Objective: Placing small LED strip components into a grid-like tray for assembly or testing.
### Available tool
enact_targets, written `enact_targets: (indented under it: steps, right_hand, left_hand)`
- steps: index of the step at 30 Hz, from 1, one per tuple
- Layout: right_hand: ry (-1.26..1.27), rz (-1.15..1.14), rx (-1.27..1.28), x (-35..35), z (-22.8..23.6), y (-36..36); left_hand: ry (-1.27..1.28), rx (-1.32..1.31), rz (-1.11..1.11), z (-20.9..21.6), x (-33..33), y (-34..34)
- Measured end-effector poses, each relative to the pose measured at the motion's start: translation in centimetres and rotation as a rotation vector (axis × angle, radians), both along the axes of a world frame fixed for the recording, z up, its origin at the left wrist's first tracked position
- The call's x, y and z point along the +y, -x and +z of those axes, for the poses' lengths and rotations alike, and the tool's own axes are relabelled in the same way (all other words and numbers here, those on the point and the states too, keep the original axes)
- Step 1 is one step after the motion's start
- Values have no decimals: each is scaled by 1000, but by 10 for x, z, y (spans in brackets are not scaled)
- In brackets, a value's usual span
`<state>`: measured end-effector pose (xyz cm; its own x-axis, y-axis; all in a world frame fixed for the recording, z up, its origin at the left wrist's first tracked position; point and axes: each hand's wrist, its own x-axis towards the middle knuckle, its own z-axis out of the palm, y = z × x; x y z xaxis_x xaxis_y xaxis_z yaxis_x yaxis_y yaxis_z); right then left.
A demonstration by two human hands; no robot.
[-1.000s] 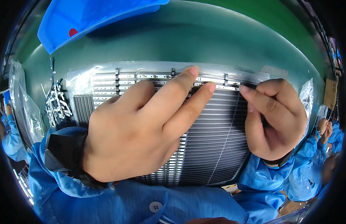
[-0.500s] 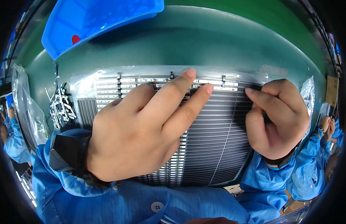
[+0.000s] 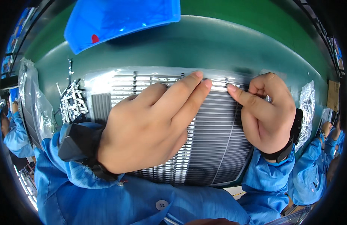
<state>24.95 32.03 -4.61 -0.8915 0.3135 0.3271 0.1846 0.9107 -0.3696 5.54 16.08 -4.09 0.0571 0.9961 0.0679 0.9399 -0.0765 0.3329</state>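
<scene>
My left hand (image 3: 145, 125) lies palm down over a dark slotted tray (image 3: 214, 137), its index and middle fingers stretched to the far rows. Thin silvery metal strips (image 3: 164, 80) fill those rows and the left-centre columns. My right hand (image 3: 269, 112) is at the tray's far right; its index fingertip presses on a strip beside a small black clip (image 3: 227, 80). Its other fingers are curled, and a small shiny bit shows among them, too little to name. Clear plastic film (image 3: 102, 79) edges the tray. The left palm hides the tray's middle.
Loose metal pieces (image 3: 73, 103) are heaped left of the tray. A blue bin (image 3: 124, 22) stands at the far left of the green table (image 3: 211, 41). Clear plastic bags (image 3: 40, 101) lie at both sides. A co-worker's blue sleeve (image 3: 308, 172) shows at right.
My right hand has moved left along the far row, its index fingertip now by the clip. My left index and middle fingers have drawn together. The whole view has shifted slightly.
</scene>
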Motion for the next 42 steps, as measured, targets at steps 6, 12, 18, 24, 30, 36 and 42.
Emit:
enact_targets:
  steps: [6, 12, 18, 24, 30, 36, 42]
  right_hand:
    - [-88, -23, 99, -6, -1, 4]
    - [-151, -68, 279, 11, -10, -2]
    - [-90, -173, 315, 16, -7, -11]
    - [370, 45, 558, -37, 32, -5]
    - [897, 368, 616, -133, 63, 65]
    - [1060, 238, 633, -155, 23, 102]
    - [720, 162, 349, -164, 11, 109]
  left_hand:
    - [-105, -2, 10, -5, -19, 3]
    - [-231, -116, 0, 9, -26, 9]
    - [-377, 33, 142, 66, -80, 72]
    - [-8, 100, 188, 37, -154, 113]
    - [-48, 64, 227, 22, -159, 106]
    - [-54, -2, 263, 15, -155, 105]
    - [-43, -81, 294, 18, -160, 106]
